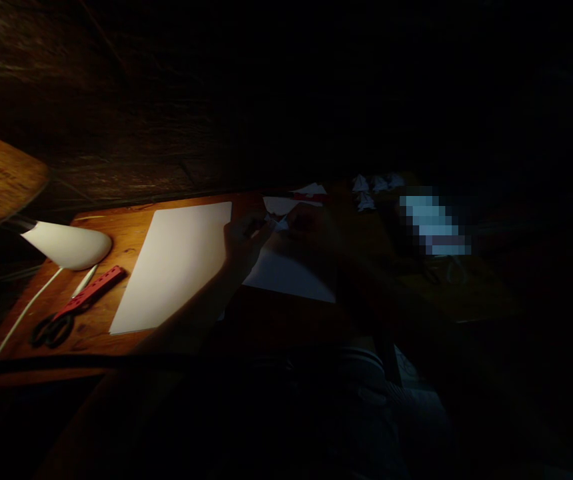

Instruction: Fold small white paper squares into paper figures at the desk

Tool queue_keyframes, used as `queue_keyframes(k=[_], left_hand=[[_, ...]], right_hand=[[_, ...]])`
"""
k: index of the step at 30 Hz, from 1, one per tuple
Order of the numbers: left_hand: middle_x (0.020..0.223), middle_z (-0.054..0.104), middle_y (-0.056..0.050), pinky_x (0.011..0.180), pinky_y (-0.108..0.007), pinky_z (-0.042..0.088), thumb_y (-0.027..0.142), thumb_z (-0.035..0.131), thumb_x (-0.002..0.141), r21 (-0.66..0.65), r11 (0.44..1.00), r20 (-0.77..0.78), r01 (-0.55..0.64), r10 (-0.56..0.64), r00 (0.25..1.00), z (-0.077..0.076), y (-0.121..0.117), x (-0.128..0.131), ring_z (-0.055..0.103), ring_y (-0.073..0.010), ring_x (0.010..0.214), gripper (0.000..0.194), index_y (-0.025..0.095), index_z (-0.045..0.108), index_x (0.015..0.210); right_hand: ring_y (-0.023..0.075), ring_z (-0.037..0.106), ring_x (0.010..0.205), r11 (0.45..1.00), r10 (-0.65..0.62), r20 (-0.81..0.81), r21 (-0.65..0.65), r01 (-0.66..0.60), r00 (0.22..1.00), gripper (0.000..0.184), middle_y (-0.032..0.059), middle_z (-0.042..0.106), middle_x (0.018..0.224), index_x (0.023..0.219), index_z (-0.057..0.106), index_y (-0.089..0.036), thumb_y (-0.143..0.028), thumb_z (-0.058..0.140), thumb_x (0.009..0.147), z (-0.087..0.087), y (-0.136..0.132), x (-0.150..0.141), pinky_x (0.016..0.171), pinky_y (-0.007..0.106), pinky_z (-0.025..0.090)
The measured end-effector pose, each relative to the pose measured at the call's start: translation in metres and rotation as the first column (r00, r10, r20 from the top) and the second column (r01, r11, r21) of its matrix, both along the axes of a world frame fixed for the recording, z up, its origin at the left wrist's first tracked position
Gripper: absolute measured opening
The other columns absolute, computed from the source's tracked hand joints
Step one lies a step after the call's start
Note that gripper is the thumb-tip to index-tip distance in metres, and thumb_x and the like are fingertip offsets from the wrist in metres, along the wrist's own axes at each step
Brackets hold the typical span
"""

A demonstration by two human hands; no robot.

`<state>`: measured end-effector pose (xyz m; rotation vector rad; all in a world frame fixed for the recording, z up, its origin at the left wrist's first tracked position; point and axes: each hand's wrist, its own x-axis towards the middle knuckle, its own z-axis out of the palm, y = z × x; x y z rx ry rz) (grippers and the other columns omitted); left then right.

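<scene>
A small folded piece of white paper [279, 223] is held up between my two hands over the table. My left hand [246, 235] grips its left side with fingers closed. On the other side my right hand [309, 225] lies in deep shadow, its fingers bent against the paper's right edge. Beneath them is a white sheet [293, 277], partly covered by my hands and arm. To the left lies a larger white sheet [176, 267]. Just behind my hands are a loose paper piece [275, 204] and a dark red object [311, 198] I cannot make out.
Several folded paper shapes [365, 200] sit at the back right, near a lit, pixelated screen [433, 223]. A white lamp [69, 247] stands at the left. Beside it, scissors with black handles [53, 330] and a red perforated cover [91, 291] lie on the wooden table [111, 230].
</scene>
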<state>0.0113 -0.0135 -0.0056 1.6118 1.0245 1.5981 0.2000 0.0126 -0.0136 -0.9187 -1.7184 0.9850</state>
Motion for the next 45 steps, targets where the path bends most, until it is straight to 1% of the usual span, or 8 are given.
queue_keyframes(k=[5,9,16,27,31,36,42,45], left_hand=[[0.085,0.076,-0.003,0.071,-0.026,0.057,0.038,0.086,0.080,0.160,0.987,-0.118,0.021,-0.002,0.993,0.002,-0.001,0.001,0.070,-0.0140,0.078,0.021,0.020,0.076,0.082],[0.082,0.076,-0.002,0.070,-0.027,0.057,0.039,0.088,0.082,0.248,0.969,-0.164,0.002,0.040,0.986,0.004,-0.002,0.001,0.071,-0.0145,0.077,0.021,0.021,0.077,0.081],[0.084,0.078,-0.002,0.073,-0.029,0.059,0.037,0.086,0.086,0.316,0.948,-0.273,0.038,0.053,0.961,0.010,-0.009,0.001,0.072,-0.0147,0.078,0.018,0.020,0.077,0.083],[0.088,0.080,-0.001,0.072,-0.027,0.058,0.020,0.080,0.089,0.465,0.878,-0.375,0.110,0.083,0.924,0.016,-0.018,0.000,0.074,-0.0134,0.080,0.005,0.020,0.076,0.085],[0.085,0.079,0.000,0.067,-0.025,0.057,0.024,0.080,0.089,0.445,0.888,-0.347,0.118,0.049,0.936,0.016,-0.019,0.000,0.072,-0.0123,0.075,0.013,0.020,0.072,0.080],[0.081,0.077,-0.002,0.069,-0.029,0.057,0.033,0.079,0.090,0.351,0.928,-0.319,0.126,-0.008,0.948,0.020,-0.023,0.002,0.071,-0.0147,0.075,0.020,0.021,0.070,0.075],[0.075,0.070,-0.001,0.065,-0.028,0.052,0.044,0.085,0.083,0.115,0.993,-0.057,-0.033,0.039,0.998,0.008,-0.011,0.005,0.064,-0.0140,0.071,0.030,0.021,0.068,0.072],[0.069,0.065,0.002,0.058,-0.025,0.046,0.051,0.088,0.077,-0.027,0.997,-0.001,-0.072,0.072,0.997,0.000,-0.002,0.003,0.058,-0.0122,0.065,0.036,0.021,0.068,0.074]], right_hand=[[0.0172,0.058,0.075,0.993,-0.063,0.012,0.099,0.062,0.998,0.035,0.0035,0.067,0.080,0.071,0.065,-0.020,-0.045,0.088,0.076,-0.005,0.005,0.001,0.068,0.029,0.043],[0.0175,0.059,0.077,0.986,-0.022,0.018,0.167,0.018,1.000,0.030,0.0041,0.067,0.082,0.073,0.068,-0.019,-0.042,0.085,0.082,-0.006,0.008,0.003,0.070,0.030,0.044],[0.0174,0.059,0.078,0.984,0.017,0.093,0.173,-0.033,0.996,0.038,0.0039,0.066,0.084,0.072,0.066,-0.019,-0.050,0.082,0.086,-0.006,0.005,0.005,0.071,0.031,0.043],[0.0185,0.063,0.081,0.943,0.077,0.047,0.321,-0.088,0.996,0.031,0.0050,0.068,0.086,0.070,0.065,-0.019,-0.040,0.077,0.089,0.000,0.001,0.006,0.073,0.031,0.046],[0.0190,0.063,0.081,0.949,0.070,0.040,0.307,-0.079,0.997,0.028,0.0051,0.068,0.086,0.070,0.066,-0.019,-0.038,0.075,0.089,0.000,-0.001,0.004,0.071,0.031,0.045],[0.0190,0.062,0.081,0.976,0.066,0.061,0.203,-0.077,0.996,0.031,0.0044,0.066,0.087,0.066,0.063,-0.020,-0.040,0.076,0.087,0.002,-0.003,0.001,0.074,0.033,0.045],[0.0169,0.057,0.076,0.988,0.123,-0.020,0.101,-0.120,0.992,0.040,0.0019,0.062,0.081,0.065,0.060,-0.021,-0.050,0.084,0.080,0.000,-0.002,0.000,0.070,0.031,0.043],[0.0145,0.052,0.070,0.991,0.132,-0.036,0.008,-0.132,0.991,0.047,0.0000,0.058,0.076,0.064,0.056,-0.021,-0.054,0.087,0.075,0.000,-0.002,0.000,0.065,0.029,0.040]])
